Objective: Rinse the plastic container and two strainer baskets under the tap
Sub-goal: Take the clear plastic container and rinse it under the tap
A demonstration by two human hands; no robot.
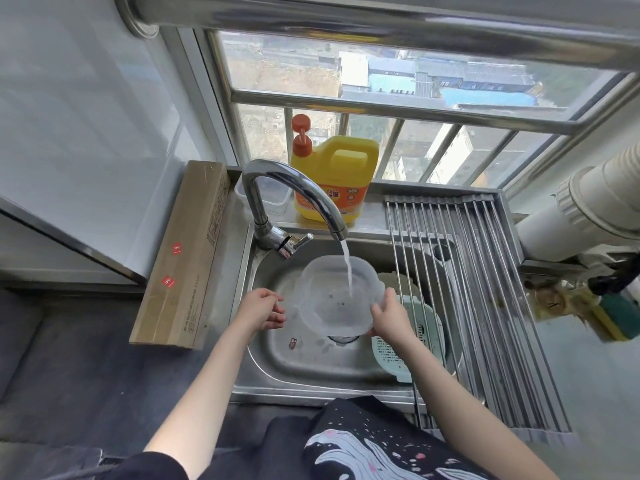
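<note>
1. Forearms reach out from my body over the sink's front rim [311,393], one on each side, so both hands meet above the basin.
2. My right hand [389,318] has its grip pinched on the near right edge of the plastic container [332,296], thumb on top of the rim and fingers beneath, which holds it off the sink floor and tipped open toward the tap.
3. My left hand [263,310] sits just beside the container's left edge with fingers loosely curled; I judge it holds nothing and cannot tell whether the fingertips touch the plastic.
4. One container is in hand, clear and round, directly above the drain [343,338], so the run-off goes straight down.
5. One pale green strainer basket [401,355] lies in the right of the basin, partly under the roll-up drying rack [485,289]; a pale rim behind it may be the second basket, but I cannot be sure.
6. One stream of water [347,268] drops from the tap [291,192] into the container's middle; I judge the rinsing is at its first item.
7. One yellow detergent jug [332,178] stands on the counter ledge behind the tap, within reach, and one long cardboard box [183,258] lies on the left.
</note>
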